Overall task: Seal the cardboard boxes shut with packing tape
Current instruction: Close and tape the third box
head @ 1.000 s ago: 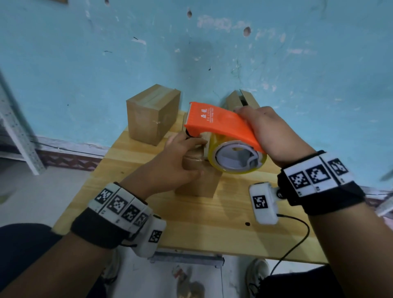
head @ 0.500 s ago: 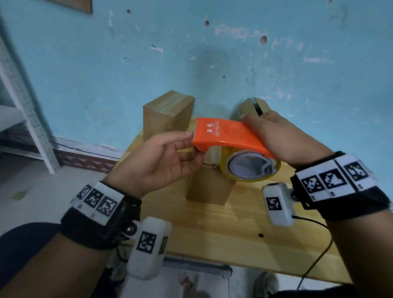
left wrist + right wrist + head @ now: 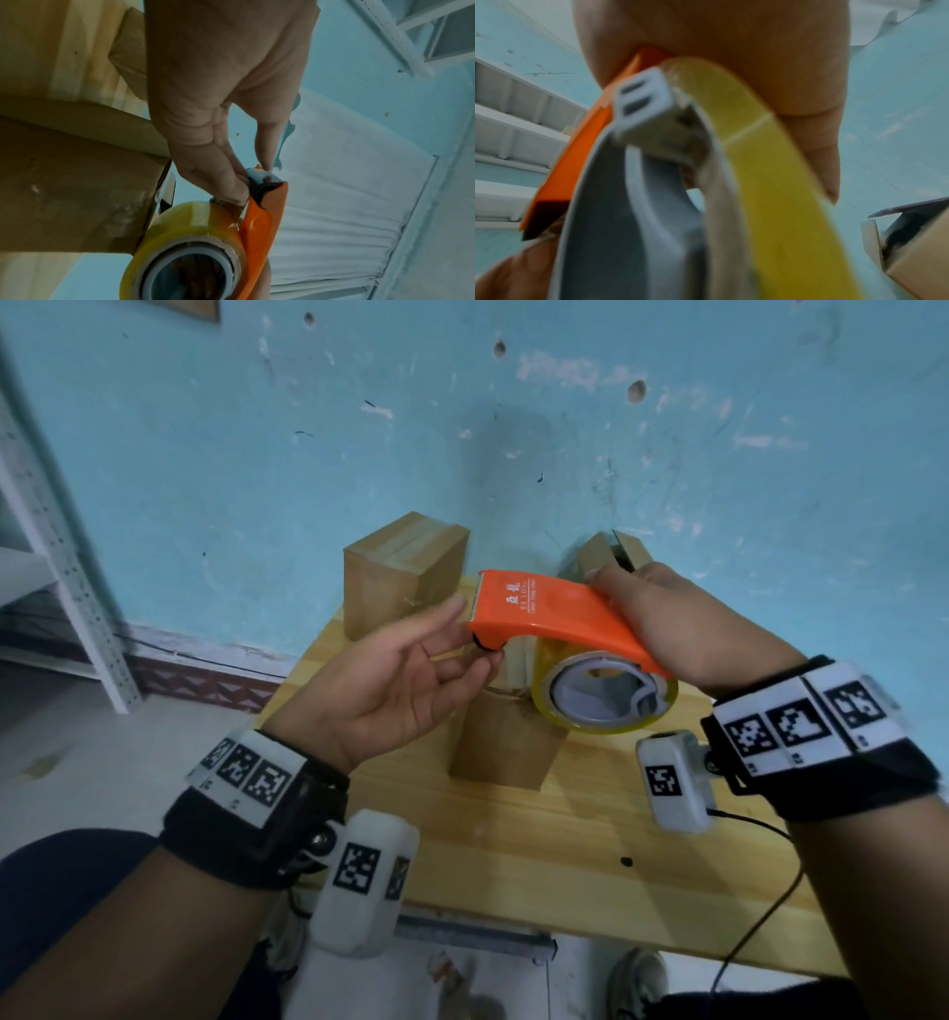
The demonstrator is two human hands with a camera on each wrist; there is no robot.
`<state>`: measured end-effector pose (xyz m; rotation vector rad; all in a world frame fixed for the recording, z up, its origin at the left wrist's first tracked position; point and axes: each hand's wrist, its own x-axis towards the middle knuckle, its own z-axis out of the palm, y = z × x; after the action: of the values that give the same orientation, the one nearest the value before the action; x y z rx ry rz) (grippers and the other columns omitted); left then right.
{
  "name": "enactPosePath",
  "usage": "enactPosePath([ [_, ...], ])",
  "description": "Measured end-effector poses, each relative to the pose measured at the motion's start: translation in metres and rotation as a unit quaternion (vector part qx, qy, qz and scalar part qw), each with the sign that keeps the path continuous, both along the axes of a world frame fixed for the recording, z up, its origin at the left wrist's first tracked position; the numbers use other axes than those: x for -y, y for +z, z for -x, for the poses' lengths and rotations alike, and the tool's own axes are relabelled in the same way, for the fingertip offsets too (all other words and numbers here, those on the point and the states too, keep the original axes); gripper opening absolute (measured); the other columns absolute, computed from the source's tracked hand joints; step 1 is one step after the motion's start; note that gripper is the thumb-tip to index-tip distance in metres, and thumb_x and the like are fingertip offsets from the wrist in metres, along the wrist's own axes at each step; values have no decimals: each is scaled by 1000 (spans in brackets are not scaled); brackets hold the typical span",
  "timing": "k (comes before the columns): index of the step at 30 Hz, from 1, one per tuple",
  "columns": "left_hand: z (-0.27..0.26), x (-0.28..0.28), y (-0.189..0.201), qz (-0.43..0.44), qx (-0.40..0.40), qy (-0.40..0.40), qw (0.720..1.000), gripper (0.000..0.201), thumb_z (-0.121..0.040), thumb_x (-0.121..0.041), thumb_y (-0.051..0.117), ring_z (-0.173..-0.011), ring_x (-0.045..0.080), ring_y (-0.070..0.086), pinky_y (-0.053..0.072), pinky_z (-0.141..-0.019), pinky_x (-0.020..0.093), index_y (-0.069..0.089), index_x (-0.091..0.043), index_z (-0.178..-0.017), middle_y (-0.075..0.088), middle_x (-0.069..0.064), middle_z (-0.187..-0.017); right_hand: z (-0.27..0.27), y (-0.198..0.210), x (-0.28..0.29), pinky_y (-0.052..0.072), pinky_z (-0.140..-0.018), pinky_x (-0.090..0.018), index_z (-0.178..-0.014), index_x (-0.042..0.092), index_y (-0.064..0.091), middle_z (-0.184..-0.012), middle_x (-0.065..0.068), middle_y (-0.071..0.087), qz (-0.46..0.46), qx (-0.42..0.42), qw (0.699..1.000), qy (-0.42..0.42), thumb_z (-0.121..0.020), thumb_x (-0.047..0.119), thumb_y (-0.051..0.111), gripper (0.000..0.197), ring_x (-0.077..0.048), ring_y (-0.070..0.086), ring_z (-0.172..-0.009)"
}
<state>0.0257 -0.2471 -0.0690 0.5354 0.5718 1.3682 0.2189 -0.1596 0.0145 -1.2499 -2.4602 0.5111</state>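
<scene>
My right hand [image 3: 642, 608] grips an orange tape dispenser [image 3: 554, 618] from above, with its yellowish tape roll [image 3: 606, 701] hanging below. The dispenser hovers just over a small closed cardboard box [image 3: 503, 742] in the middle of the wooden table [image 3: 565, 855]. My left hand [image 3: 472, 639] is turned palm up at the dispenser's front end. In the left wrist view its thumb and a finger pinch the tape end [image 3: 259, 174] at the roller. The right wrist view is blurred and filled by the tape roll [image 3: 770, 162].
A closed cardboard box [image 3: 400, 577] stands at the table's back left against the blue wall. Another box [image 3: 616, 552] with a flap ajar stands at the back right, behind my right hand. A white metal shelf [image 3: 61, 557] is at the left. A black cable [image 3: 760, 829] crosses the right edge.
My left hand has come off the middle box, turned palm up and taken the tape end at the dispenser's front. The dispenser has lifted slightly off the box.
</scene>
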Motion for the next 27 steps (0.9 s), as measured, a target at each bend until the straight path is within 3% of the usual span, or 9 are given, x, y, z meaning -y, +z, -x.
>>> enactPosePath([
  [3,-7,-3,-4,11,23,10,1000,31,-87,-26,58,-78,13,69,56,-58,15,66,-7,-110,70,7,-88,-1,1,-1,41,-64,-40,-70,12,48,-62,-12,49,-9,5,1000,8,-104,31,33,41,-24,48,-56],
  [7,-8,-7,-10,14,57,21,998,26,-83,-23,59,-75,12,70,55,-55,13,72,-6,-97,72,7,-86,-1,1,1,46,-72,-45,-86,6,52,-82,-21,55,7,-16,1000,-3,-104,25,35,31,-35,58,-73],
  [11,-4,-7,-9,16,65,9,998,24,-83,-14,57,-78,13,71,56,-58,13,78,-2,-88,71,11,-89,-1,1,1,47,-74,-42,-93,6,52,-83,-19,55,21,-35,999,-15,-103,24,34,27,-34,59,-76],
  [16,-3,-7,-13,20,49,-28,998,24,-88,-5,51,-82,16,70,58,-65,16,73,3,-94,68,13,-88,4,2,-1,40,-65,-39,-77,3,50,-69,-16,52,12,15,1000,-7,-102,36,31,46,-25,50,-60],
  [20,6,-5,-9,18,14,-26,999,27,-88,-5,50,-83,17,70,58,-66,17,75,3,-94,69,12,-89,2,1,-1,43,-66,-42,-83,3,49,-74,-19,55,14,-4,1000,-4,-103,28,30,37,-30,54,-64],
  [23,7,-2,-5,25,-1,-23,999,32,-86,-12,49,-81,20,69,59,-65,21,74,4,-98,69,13,-88,1,2,1,45,-68,-45,-74,9,46,-73,-20,54,19,-11,1000,-6,-104,26,31,37,-33,53,-65],
  [25,7,-1,-4,22,-26,-11,999,32,-88,-18,53,-79,21,69,59,-65,23,70,2,-105,69,12,-88,1,3,2,42,-65,-43,-66,14,42,-68,-17,50,14,5,1000,4,-104,29,32,41,-28,49,-60],
  [27,6,-1,-2,15,-75,11,997,25,-87,-18,59,-77,17,70,59,-64,20,70,-1,-102,70,9,-85,1,2,2,39,-64,-39,-66,14,43,-66,-14,49,19,2,1000,0,-103,32,32,43,-25,48,-59],
])
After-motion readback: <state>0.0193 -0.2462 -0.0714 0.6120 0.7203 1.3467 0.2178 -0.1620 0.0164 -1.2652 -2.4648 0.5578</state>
